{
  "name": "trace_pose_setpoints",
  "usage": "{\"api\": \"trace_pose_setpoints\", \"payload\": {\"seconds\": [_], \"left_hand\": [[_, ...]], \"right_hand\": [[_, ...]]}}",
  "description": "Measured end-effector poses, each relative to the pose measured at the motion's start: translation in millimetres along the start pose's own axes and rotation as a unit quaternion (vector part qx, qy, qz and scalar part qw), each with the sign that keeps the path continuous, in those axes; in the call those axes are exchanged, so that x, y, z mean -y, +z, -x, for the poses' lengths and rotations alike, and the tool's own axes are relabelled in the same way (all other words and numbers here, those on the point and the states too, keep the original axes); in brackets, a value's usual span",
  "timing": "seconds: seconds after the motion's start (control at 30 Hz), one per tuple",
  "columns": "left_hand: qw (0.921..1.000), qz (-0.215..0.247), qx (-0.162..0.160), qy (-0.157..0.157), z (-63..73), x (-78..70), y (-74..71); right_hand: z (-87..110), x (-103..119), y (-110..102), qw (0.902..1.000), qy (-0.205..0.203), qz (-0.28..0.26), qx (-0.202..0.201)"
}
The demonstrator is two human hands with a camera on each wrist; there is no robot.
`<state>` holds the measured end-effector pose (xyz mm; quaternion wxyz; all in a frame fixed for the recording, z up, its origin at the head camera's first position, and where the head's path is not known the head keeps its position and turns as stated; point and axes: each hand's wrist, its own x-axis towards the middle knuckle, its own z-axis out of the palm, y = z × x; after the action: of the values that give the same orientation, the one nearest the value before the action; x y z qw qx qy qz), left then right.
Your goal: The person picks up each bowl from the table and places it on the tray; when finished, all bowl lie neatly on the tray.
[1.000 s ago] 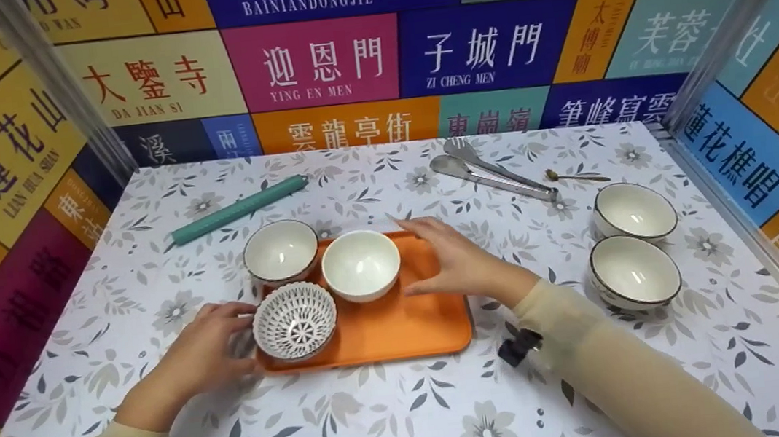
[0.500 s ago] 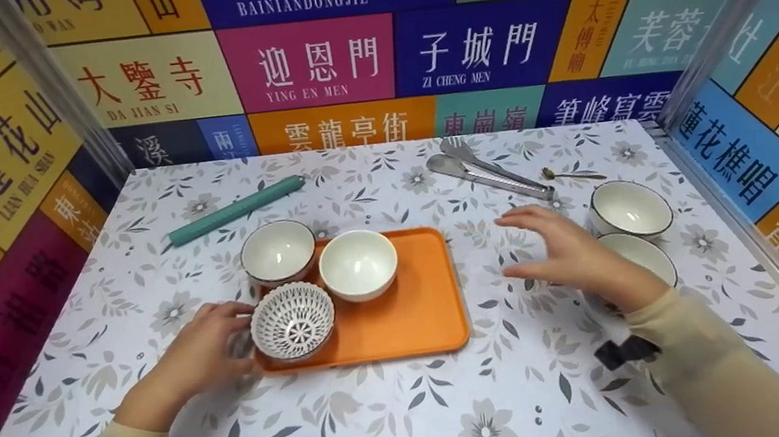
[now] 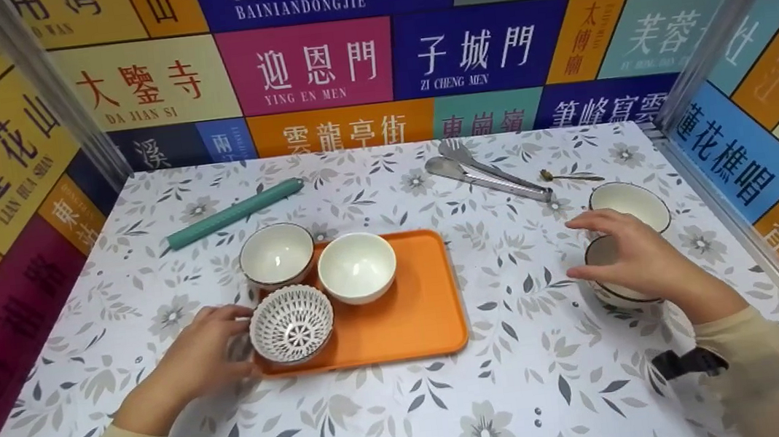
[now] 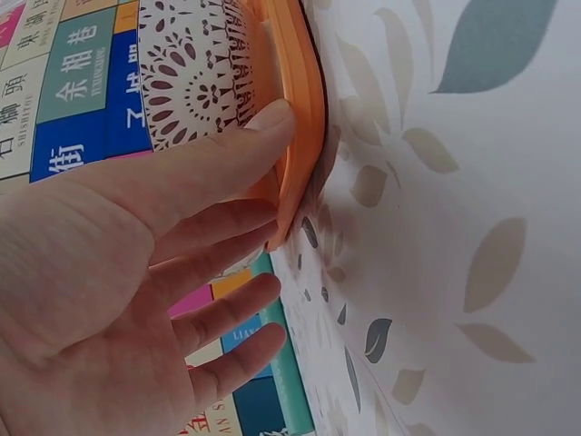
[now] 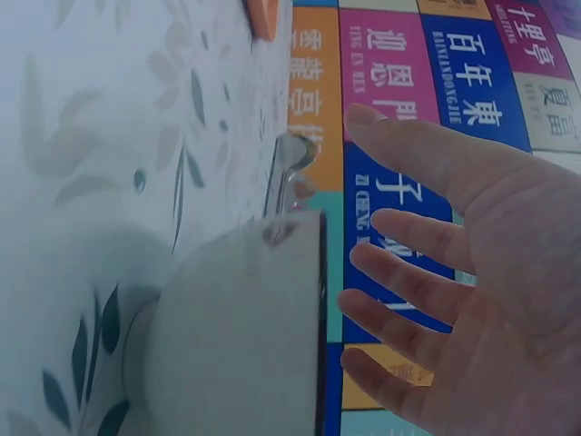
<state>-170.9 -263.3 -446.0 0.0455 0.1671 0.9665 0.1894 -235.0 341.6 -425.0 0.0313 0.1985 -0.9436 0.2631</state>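
My left hand (image 3: 203, 353) is beside the left edge of the orange tray (image 3: 403, 334), fingers loosely extended. In the left wrist view its thumb overlaps the tray's rim, close to a white bowl with a dark pattern and scalloped rim (image 4: 200, 91). That bowl shares the tray's left part with a plain white bowl (image 3: 357, 266) and a dark-rimmed bowl (image 3: 278, 255) at the back corner. My right hand (image 3: 647, 259) hovers over the nearer dark-rimmed bowl (image 3: 602, 251) on the right, thumb and fingers spread and holding nothing. Part of that bowl is hidden by the hand.
Another dark-rimmed bowl (image 3: 630, 202) stands just behind the one under my right hand. Metal tongs (image 3: 495, 178) and a small spoon (image 3: 575, 176) lie at the back right. A green stick (image 3: 235, 214) lies at the back left. Sign-printed walls (image 3: 321, 65) enclose the table.
My right hand has moved from the tray's right side across the table to the right-hand bowls. My left hand stays beside the tray, and the bowls have not moved.
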Motion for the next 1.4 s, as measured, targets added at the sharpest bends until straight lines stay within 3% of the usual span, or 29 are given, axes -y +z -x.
{"api": "trace_pose_setpoints", "payload": {"seconds": [0.4,0.8,1.07,1.4], "left_hand": [[0.9999,0.009,0.006,-0.009,0.4,-0.6,0.3],[0.9998,0.013,0.005,-0.010,0.6,-0.1,-0.1],[0.9998,-0.004,-0.013,0.017,0.7,0.6,0.2],[1.0000,0.001,-0.002,-0.003,0.0,0.0,0.2]], "right_hand": [[27.9,-31.6,-17.3,0.9989,0.044,0.017,-0.007],[46.9,-43.5,-29.9,0.9947,0.093,0.041,0.017],[52.3,-47.7,-28.8,0.9936,0.094,0.056,0.031],[52.4,-47.0,-26.4,0.9937,0.093,0.047,0.040]]}}
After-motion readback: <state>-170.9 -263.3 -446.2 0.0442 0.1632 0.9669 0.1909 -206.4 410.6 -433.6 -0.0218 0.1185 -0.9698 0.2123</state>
